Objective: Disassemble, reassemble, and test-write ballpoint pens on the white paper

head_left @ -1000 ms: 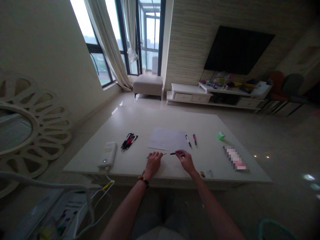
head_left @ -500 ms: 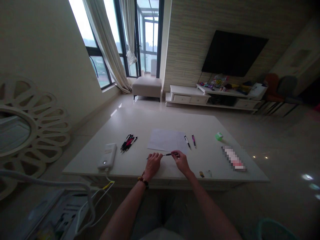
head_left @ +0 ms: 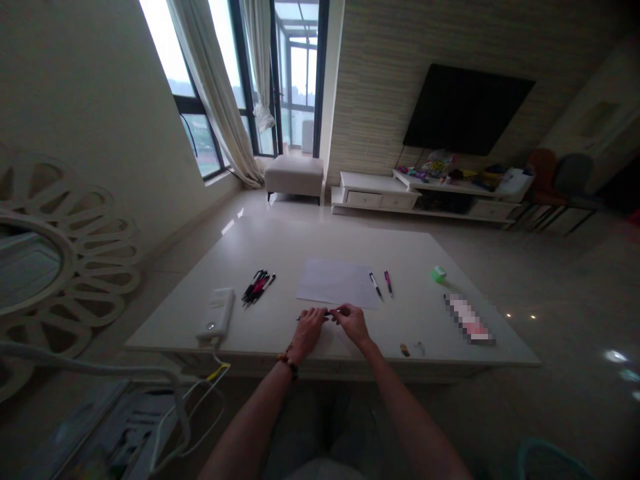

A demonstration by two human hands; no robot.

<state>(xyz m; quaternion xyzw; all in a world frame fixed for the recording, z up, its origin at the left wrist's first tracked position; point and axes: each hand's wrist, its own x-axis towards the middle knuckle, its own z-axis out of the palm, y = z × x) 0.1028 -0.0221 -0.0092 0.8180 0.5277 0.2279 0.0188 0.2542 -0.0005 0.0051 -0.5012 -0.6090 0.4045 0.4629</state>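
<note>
Over the near part of the white table (head_left: 400,313), my left hand (head_left: 310,328) is closed around a pen, whose tip end pokes out at its left side. My right hand (head_left: 353,325) pinches a dark pen part (head_left: 329,313) that meets the left hand's fingers. Most of both pieces is hidden by the fingers. Just beyond the hands lies a white sheet of paper (head_left: 333,280). A white-and-black pen (head_left: 375,285) rests by its right edge, and a purple-and-black pen (head_left: 389,283) lies beside that. To the left, several black, white and pink pens (head_left: 259,288) lie in a pile.
A white power bank (head_left: 219,313) with a cable stands at the table's left. On the right are a green item (head_left: 439,274), a blurred-out flat object (head_left: 469,320) and small bits (head_left: 405,349) near the front edge. An open case (head_left: 135,427) is at lower left.
My right hand has moved left toward my left hand. The thin rod that showed between them is now covered, and the dark part meets the left fingers.
</note>
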